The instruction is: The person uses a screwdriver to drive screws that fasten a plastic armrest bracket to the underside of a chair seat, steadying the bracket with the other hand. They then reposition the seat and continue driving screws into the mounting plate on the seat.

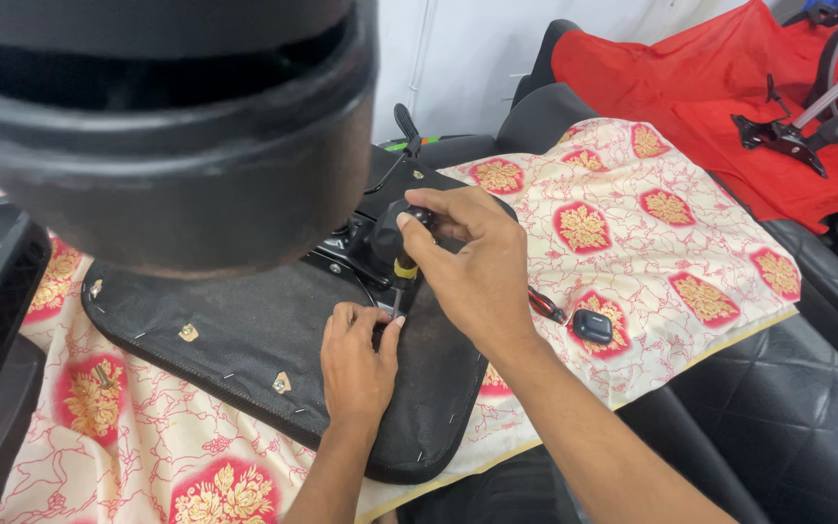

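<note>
My right hand (472, 262) grips the round black and yellow handle of a screwdriver (402, 254), held upright with its tip down on a black fabric-covered seat base (244, 335). My left hand (356, 354) rests on that black panel just below the tip, fingers pinched around the shaft near the point. The panel lies upside down on a cream cloth with red and gold medallions (632, 233). Small brass clips (188, 333) and staples dot the panel's edge.
A large black round part (167, 126) fills the upper left, close to the camera. A small black fob-like object (593, 326) lies on the cloth at right. A red cloth (710, 87) with a black metal bracket (788, 136) lies behind, and black quilted upholstery (807, 388) sits at right.
</note>
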